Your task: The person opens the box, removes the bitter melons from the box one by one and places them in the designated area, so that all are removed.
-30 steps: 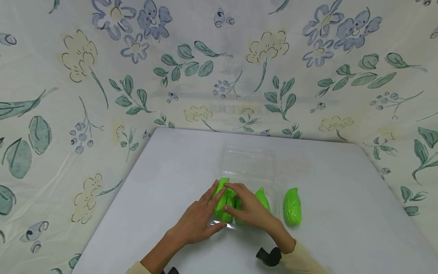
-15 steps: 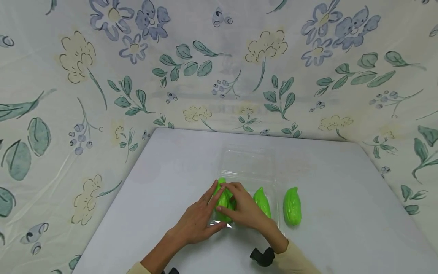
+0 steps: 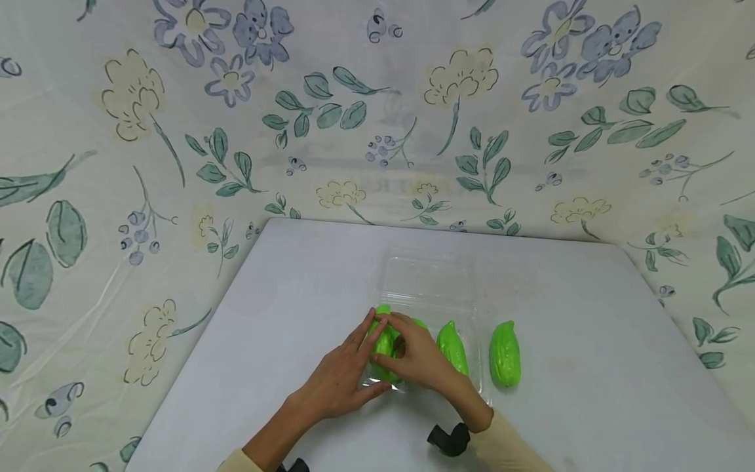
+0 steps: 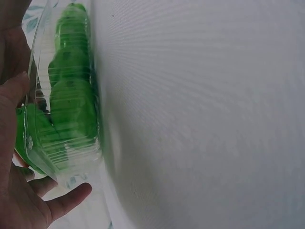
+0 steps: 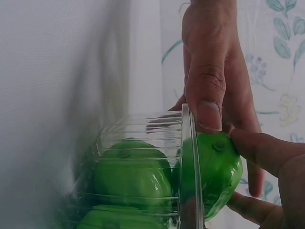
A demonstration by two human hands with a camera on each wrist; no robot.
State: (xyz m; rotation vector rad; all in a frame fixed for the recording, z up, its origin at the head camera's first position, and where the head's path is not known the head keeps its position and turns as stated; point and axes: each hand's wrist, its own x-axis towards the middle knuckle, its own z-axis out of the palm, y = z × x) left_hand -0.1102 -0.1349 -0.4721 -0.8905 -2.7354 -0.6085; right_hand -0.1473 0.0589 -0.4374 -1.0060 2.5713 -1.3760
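A clear plastic clamshell box (image 3: 479,367) lies with its lid (image 3: 427,276) folded back. Inside are several bright green, ridged, gourd-like vegetables with pointed tips. My right hand (image 3: 423,354) pinches the leftmost green vegetable (image 3: 383,342) between thumb and fingers. In the right wrist view, that green vegetable (image 5: 219,174) sticks up above the box rim (image 5: 189,143). My left hand (image 3: 339,379) rests along the box's left side, fingers fairly straight, its thumb (image 5: 208,114) at the rim. Partly hidden behind my right hand is another green vegetable (image 3: 420,322); one more (image 3: 452,347) lies to its right.
One loose green vegetable (image 3: 505,354) lies on the white table (image 3: 590,341), right of the box. Flower-patterned cloth (image 3: 389,131) hangs behind and beside the table. A black strap piece (image 3: 449,440) sits at my right wrist.
My right hand has shifted a little left, and the green vegetable it holds has moved left too. More of the vegetables to its right now shows. My left hand has stayed in place.
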